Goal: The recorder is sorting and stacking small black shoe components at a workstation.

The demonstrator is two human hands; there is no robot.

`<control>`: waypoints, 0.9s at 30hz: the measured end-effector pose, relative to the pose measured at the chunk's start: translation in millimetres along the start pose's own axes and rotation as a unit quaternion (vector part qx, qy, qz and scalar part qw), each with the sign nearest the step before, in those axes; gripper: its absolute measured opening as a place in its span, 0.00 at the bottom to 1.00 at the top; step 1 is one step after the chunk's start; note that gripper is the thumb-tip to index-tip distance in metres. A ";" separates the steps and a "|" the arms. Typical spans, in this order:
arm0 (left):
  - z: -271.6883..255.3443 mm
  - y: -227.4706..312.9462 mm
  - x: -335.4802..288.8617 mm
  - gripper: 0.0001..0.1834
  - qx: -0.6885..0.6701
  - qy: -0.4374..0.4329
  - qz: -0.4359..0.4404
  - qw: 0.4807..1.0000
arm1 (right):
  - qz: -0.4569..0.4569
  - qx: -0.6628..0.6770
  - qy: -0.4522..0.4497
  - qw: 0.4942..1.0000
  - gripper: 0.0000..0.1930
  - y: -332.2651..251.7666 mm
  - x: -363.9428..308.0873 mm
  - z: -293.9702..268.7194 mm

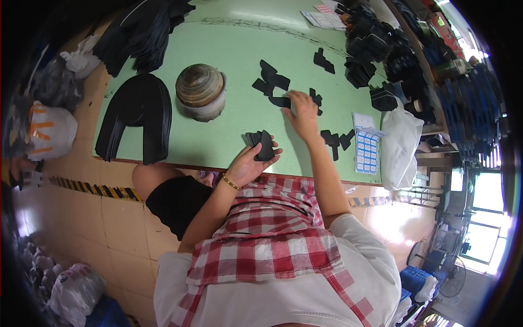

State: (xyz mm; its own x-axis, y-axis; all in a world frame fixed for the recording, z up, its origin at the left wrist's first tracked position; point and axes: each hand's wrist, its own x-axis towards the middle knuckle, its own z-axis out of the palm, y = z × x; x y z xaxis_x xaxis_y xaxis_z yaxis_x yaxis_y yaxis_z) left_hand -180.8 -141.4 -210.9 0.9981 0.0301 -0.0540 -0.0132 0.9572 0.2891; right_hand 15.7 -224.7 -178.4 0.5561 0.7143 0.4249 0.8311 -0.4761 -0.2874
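My left hand (248, 165) is closed around a small fanned stack of flat black cut pieces (265, 146), held just above the near edge of the green table (239, 136). Over the middle of the tabletop my right hand (302, 111) reaches out, thumb apart from the fingers. Its fingertips are at a loose black piece (279, 102), and nothing shows gripped in them. More black pieces (271, 78) lie scattered just beyond that hand. Another small group (335, 143) rests to the right of my right forearm.
At the left stands a thick stack of black U-shaped sheets (143, 90), beside a round brown-and-white banded object (200, 90). A blue-and-white label sheet (367, 150) and a white plastic bag (400, 144) sit at the right edge. Black bundles (370, 41) crowd the far right.
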 end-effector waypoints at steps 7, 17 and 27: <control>-2.8 -3.6 -0.3 0.22 -0.069 0.031 0.034 0.997 | 0.063 0.009 -0.011 0.998 0.09 -18.1 -1.3 18.8; -1.3 7.7 0.1 0.21 -0.165 0.040 0.065 0.983 | 0.206 0.474 -0.144 0.844 0.12 -70.8 -31.9 -45.4; -6.3 12.0 -5.1 0.21 -0.079 0.044 0.056 0.994 | -0.048 0.114 -0.005 0.992 0.19 -26.3 59.0 30.8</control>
State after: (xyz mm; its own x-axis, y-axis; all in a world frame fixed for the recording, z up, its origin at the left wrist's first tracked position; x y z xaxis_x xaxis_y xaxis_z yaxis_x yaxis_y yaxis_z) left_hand -186.4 -128.2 -213.2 0.9808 0.1581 -0.1143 -0.1409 0.9793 0.1455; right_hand 26.5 -154.3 -172.3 0.4728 0.7569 0.4511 0.8577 -0.2781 -0.4324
